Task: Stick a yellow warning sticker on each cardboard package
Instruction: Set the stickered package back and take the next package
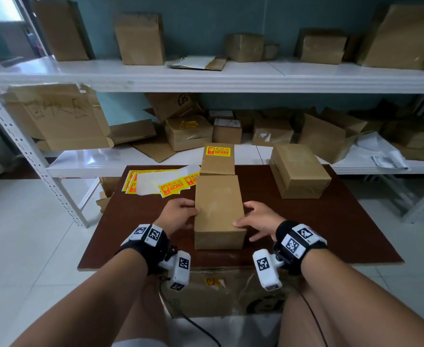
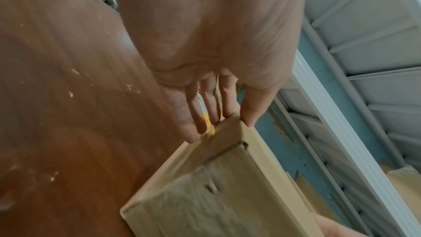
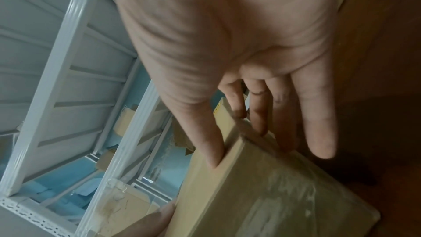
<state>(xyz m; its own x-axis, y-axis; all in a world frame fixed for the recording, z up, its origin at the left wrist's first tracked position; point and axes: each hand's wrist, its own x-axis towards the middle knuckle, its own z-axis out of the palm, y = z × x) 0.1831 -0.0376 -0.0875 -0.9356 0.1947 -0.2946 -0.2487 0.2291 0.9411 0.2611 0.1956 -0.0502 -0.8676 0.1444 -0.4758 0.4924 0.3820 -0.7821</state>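
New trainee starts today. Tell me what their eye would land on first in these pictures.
First, the plain cardboard box at the middle of the brown table, held at its sides between the left hand and right hand. Next, the bright yellow sticker sheets lying left of it, and the box already stickered just behind.

A dark wooden worktop (image 1: pixel 331 221) stands on a pale tiled floor (image 1: pixel 30 234). Behind it runs white metal shelving (image 1: pixel 231 78) (two tiers) against a teal wall (image 1: pixel 206 18).
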